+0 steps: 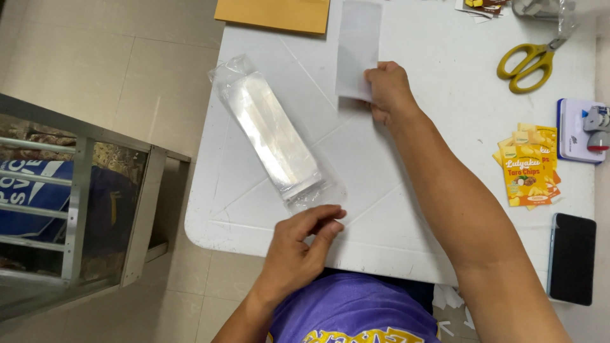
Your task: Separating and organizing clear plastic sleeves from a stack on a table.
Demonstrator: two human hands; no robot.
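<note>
A long clear plastic sleeve (270, 136) holding a stack of see-through bags is lying slantwise on the white bench (438, 190), running from near the far left corner down toward the middle of the near edge. The left hand (304, 244) is hovering just off the near end of that sleeve, thumb and forefinger curling toward each other as if pinching at the loose plastic flap; whether anything is actually caught between them is too hard to tell. The right hand (389, 92) is reaching toward the far side of the bench, fingers closed on the lower edge of a single flat clear bag (358, 47) and pressing it down there. Judging by this, one bag is being drawn out and laid apart from the pack, so the next move is likely calling for a steady hold on the sleeve while the single bag is being opened or set aside. A brown envelope (274, 14) is lying at the far edge. Yellow scissors (528, 60) are sitting toward the far right corner, with yellow snack labels (528, 166) and a stamp pad (578, 130) along the right edge, and a dark phone (572, 257) near the near right corner.
</note>
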